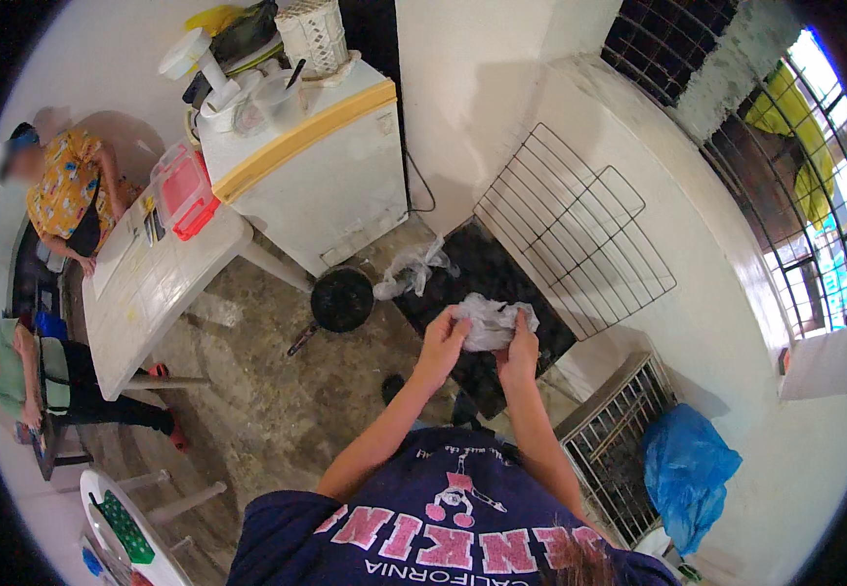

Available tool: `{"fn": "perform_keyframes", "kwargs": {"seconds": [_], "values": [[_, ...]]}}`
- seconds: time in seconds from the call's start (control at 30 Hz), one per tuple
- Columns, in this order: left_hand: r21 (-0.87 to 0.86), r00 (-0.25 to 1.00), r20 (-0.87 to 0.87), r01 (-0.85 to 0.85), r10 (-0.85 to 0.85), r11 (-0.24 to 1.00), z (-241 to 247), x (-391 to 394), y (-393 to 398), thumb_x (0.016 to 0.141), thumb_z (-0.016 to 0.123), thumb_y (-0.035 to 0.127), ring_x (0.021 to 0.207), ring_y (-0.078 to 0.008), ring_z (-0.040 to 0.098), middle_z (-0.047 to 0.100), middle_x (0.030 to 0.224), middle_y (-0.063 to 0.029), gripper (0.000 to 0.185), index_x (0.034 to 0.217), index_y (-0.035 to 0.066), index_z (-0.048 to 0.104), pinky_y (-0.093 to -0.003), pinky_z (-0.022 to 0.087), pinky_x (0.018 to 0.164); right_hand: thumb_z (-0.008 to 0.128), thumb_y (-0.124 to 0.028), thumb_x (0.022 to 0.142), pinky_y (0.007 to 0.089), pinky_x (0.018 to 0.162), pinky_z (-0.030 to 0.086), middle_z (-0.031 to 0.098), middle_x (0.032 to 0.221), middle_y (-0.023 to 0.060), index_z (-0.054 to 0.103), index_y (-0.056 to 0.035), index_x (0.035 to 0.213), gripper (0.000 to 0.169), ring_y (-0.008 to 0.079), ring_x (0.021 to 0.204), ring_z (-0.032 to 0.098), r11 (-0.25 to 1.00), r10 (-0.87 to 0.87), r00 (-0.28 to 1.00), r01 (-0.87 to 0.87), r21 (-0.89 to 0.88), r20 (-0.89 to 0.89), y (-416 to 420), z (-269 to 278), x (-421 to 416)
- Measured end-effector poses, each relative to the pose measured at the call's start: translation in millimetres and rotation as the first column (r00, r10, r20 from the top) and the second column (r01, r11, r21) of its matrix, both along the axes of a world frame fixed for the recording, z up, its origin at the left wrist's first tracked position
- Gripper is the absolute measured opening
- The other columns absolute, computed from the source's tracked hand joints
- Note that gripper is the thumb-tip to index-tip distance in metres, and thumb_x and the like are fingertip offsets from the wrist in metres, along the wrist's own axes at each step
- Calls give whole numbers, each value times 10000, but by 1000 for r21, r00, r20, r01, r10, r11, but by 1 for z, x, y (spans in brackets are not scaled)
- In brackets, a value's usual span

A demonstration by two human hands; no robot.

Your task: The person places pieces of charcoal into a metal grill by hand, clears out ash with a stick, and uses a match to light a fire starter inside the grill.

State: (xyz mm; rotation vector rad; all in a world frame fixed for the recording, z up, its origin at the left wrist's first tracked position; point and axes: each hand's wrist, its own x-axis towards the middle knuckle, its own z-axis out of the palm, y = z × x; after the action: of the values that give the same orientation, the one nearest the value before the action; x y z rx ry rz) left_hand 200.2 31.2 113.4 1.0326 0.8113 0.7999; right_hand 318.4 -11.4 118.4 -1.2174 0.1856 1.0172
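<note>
A crumpled clear plastic bag (491, 322) is held up between both hands over a black board or mat. My left hand (441, 344) grips its left edge, with the thumb on top. On its right edge my right hand (520, 348) pinches the plastic. Whether anything is inside the bag I cannot tell. Another crumpled clear plastic bag (416, 267) lies beyond my left hand, at the edge of the black surface (482, 256). A dark frying pan (341, 299) rests to the left of it, its handle pointing towards the lower left.
A wire rack (577, 227) leans against the wall ahead. At the right stand a barred metal rack (617, 447) and a blue plastic bag (687, 469). A white freezer or cabinet (321, 183) is behind the pan. Two people are at the left, near a white plastic table (167, 293).
</note>
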Motion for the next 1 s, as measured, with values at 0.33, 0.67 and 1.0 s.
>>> {"fn": "perform_keyframes", "kwargs": {"seconds": [0.33,0.67,1.0], "values": [[49,962,-180,219,-207,975,-9,9,-3,789,562,110,729,-83,497,556,861,-49,243,978,-4,460,-246,421,636,518,-158,829,331,746,449,579,945,78,519,-21,1030,244,193,856,563,990,110,993,-107,96,-30,-3,-10,-4],[518,816,-565,235,123,823,25,11,-16,686,600,28,800,-338,534,515,889,-148,285,915,9,432,-375,441,654,550,-48,806,287,732,455,592,910,88,509,-19,1072,271,174,814,577,974,173,932,-211,87,318,-4,21,-22],[696,943,-311,140,120,705,29,25,-41,747,558,46,885,-350,503,499,1011,-151,255,987,-9,494,-378,434,747,489,-99,835,344,603,478,525,744,97,474,0,891,115,235,668,559,976,-138,973,101,193,186,3,27,7]]}}
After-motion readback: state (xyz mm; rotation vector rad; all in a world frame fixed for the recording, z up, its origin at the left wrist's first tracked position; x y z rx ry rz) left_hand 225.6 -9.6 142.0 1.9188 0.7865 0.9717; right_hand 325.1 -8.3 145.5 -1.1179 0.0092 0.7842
